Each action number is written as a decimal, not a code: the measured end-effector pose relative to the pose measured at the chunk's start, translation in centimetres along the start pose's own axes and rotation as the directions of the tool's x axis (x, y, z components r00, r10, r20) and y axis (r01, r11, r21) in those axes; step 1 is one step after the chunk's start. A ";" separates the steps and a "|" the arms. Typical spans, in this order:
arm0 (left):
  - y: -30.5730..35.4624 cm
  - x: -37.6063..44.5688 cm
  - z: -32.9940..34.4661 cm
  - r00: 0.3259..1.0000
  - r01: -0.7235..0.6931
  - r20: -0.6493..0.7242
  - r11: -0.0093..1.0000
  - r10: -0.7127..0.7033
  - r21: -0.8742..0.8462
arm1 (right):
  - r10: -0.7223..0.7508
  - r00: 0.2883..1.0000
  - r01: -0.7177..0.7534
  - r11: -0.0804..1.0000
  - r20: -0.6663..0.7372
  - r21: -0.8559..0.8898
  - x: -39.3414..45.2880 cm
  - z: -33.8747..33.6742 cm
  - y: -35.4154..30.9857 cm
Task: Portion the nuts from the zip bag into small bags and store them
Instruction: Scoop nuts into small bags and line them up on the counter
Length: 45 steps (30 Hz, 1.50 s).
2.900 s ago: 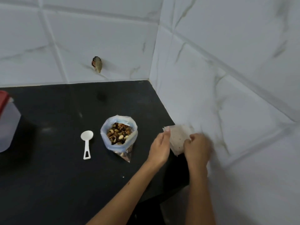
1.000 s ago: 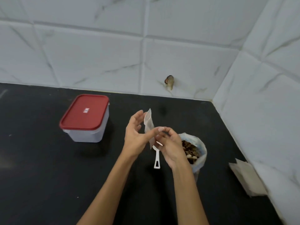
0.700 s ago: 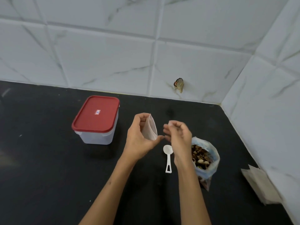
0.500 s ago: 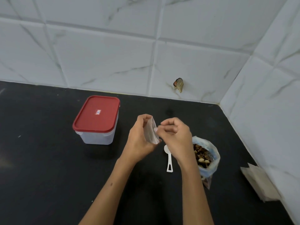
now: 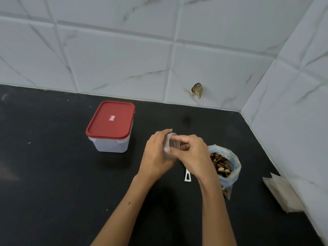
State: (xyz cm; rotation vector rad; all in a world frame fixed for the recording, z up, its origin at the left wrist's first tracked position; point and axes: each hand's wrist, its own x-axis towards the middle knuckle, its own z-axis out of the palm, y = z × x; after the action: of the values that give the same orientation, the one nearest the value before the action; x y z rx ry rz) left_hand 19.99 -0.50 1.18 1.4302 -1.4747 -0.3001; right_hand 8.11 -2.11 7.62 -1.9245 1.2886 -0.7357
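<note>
Above the black counter (image 5: 53,174) I hold one small clear bag (image 5: 170,145) between both hands. My left hand (image 5: 156,157) grips its left side. My right hand (image 5: 192,154) pinches its other edge, and the mouth of the bag stands spread apart. The zip bag of mixed nuts (image 5: 224,166) stands upright with its top rolled down, just right of my right hand. A white plastic scoop (image 5: 187,176) lies on the counter under my hands; only its handle end shows. A stack of small bags (image 5: 284,194) lies against the right wall.
A clear plastic box with a red lid (image 5: 111,126) stands shut at the left of my hands. White tiled walls close the counter at the back and right. A small scrap (image 5: 197,90) sticks on the back wall.
I took one small bag from the stack at the right wall and carried it over to the scoop. Since then my right hand has pulled the bag's mouth apart.
</note>
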 end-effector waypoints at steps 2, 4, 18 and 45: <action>0.0 -0.1 0.1 0.999 0.024 -0.037 1.000 -0.024 -0.011 | -0.010 1.000 0.010 1.000 0.027 0.013 -0.1 -0.1 0.2; 0.1 -0.2 0.3 0.998 0.033 -0.051 0.999 -0.034 -0.026 | 0.000 0.999 -0.001 0.999 0.037 0.032 -0.2 -0.1 0.6; -0.4 -1.0 1.4 0.978 0.185 -0.076 0.978 -0.192 -0.097 | 0.477 0.849 -0.528 0.751 -0.228 -0.397 0.4 3.8 6.7; 2.5 -1.1 7.0 0.974 0.180 0.179 0.958 -0.141 -0.224 | 0.365 0.915 -0.355 0.931 -0.175 0.084 -1.9 -5.3 5.1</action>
State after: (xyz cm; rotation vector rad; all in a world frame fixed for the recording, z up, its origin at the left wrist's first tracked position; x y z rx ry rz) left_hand 12.86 -2.01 -0.58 1.3557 -1.3980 -0.6875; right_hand 0.63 -2.91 6.51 -1.5410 1.6679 -0.7606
